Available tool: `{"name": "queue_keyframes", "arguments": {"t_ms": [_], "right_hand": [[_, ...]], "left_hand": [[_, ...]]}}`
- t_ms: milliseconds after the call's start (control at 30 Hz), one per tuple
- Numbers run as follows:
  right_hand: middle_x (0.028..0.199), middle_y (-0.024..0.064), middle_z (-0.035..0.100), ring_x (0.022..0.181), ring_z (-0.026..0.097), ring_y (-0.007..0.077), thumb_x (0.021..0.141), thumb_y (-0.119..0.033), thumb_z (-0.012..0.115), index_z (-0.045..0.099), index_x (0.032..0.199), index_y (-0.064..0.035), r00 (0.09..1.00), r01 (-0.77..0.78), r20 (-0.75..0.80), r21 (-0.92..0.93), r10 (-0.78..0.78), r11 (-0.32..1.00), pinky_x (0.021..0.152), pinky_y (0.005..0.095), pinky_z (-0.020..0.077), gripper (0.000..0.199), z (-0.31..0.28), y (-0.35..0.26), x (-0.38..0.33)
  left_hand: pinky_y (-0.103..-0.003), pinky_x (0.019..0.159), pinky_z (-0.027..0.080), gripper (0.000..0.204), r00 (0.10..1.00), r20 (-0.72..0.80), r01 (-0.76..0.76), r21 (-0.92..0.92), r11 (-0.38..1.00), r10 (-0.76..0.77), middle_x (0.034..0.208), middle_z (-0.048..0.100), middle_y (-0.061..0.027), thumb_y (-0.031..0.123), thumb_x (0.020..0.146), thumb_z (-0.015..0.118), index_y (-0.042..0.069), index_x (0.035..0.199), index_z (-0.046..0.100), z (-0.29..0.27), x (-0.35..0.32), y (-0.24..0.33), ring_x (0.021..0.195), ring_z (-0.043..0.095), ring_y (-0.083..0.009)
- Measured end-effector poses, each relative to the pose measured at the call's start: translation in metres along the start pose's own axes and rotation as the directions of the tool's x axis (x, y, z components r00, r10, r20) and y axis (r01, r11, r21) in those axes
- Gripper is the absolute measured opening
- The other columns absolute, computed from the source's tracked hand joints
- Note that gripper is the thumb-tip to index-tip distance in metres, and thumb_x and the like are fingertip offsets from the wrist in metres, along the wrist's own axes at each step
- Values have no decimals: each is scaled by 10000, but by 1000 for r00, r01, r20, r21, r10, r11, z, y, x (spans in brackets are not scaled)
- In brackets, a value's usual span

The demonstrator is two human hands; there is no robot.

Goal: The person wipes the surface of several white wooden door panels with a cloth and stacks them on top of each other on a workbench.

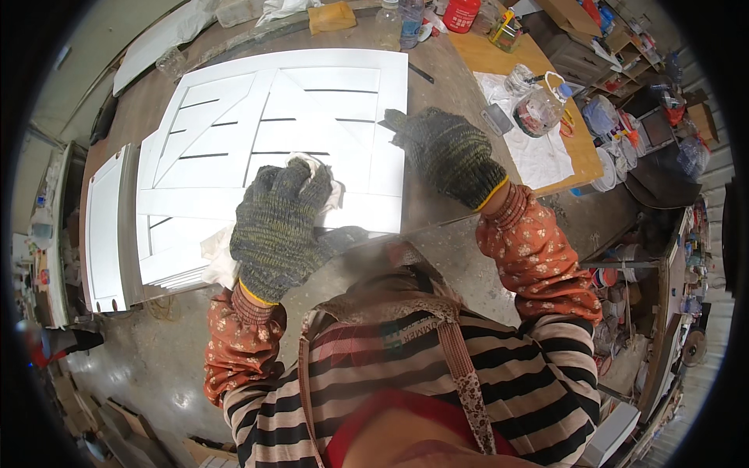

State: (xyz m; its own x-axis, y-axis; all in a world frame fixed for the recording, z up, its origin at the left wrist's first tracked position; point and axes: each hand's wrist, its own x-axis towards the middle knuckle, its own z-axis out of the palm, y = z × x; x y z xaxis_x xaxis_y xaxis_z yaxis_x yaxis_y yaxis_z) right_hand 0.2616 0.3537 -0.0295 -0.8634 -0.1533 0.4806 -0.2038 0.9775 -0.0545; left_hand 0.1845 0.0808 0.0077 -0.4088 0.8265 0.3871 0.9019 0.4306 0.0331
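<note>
A white cabinet door panel (320,82) with grooves and dark slits lies on top of a stack on the workbench. My left hand (281,226), in a dark grey-green knit glove, is closed on a crumpled white rag (334,195) against the panel's near part. More of the cloth sticks out beside the wrist. My right hand (452,152), gloved alike, is at the panel's right edge. Its fingers are bent and bunched toward that edge; whether anything small is between them is hidden.
A second white panel stack (105,234) stands at the left. On the right, a wooden board (484,58) bears a white cloth (546,160), a plastic jug (538,113), a phone-like grey object (496,119) and orange-handled scissors (568,123). Bottles (411,23) and a yellow sponge-like block (331,17) line the far side.
</note>
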Motion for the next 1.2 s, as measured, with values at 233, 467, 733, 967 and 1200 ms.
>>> {"name": "queue_keyframes", "arguments": {"t_ms": [233, 467, 733, 967, 1200], "right_hand": [[807, 131, 622, 684, 632, 299, 928, -183, 566, 648, 1142, -89, 988, 123, -110, 93, -113, 988, 600, 419, 500, 248, -7, 3, 11], [840, 157, 637, 705, 646, 305, 929, -181, 565, 628, 1212, -99, 988, -23, 152, 42, 17, 999, 614, 435, 504, 301, -13, -14, -3], [1171, 135, 664, 992, 645, 302, 966, -309, 552, 600, 1300, -122, 975, -221, 32, 37, 220, 975, 847, 419, 512, 386, -4, 52, 58], [1107, 124, 680, 957, 649, 316, 966, -328, 540, 619, 1258, -138, 975, -107, 172, -191, 140, 976, 816, 432, 515, 358, -8, 73, 70], [1045, 110, 692, 848, 685, 313, 940, -169, 494, 544, 1333, -122, 950, 29, 312, -61, -9, 998, 732, 418, 538, 398, -19, 50, 54]], "left_hand": [[-471, 794, 530, 673, 997, -65, -29, -12, 1000, 28, 1203, 562, -119, 481, 696, 763, 101, 1235, 621, 2, 2, -1, 1009, 563, -334], [-478, 789, 524, 714, 1000, -9, -23, 38, 999, 23, 1203, 557, -117, 433, 637, 794, 100, 1242, 616, 2, 1, -4, 1004, 559, -333], [-482, 818, 507, 730, 997, 63, 46, -65, 997, -42, 1220, 539, -124, 418, 624, 795, 102, 1255, 609, -3, 3, -1, 1053, 532, -338], [-510, 880, 501, 827, 999, 23, 32, -47, 998, -31, 1213, 581, -169, 602, 629, 807, 88, 1245, 606, 6, 1, -5, 1085, 579, -395], [-513, 828, 494, 776, 999, -24, 24, -41, 999, -25, 1240, 527, -122, 597, 673, 732, 116, 1268, 605, 8, -3, -5, 1083, 526, -356]]}}
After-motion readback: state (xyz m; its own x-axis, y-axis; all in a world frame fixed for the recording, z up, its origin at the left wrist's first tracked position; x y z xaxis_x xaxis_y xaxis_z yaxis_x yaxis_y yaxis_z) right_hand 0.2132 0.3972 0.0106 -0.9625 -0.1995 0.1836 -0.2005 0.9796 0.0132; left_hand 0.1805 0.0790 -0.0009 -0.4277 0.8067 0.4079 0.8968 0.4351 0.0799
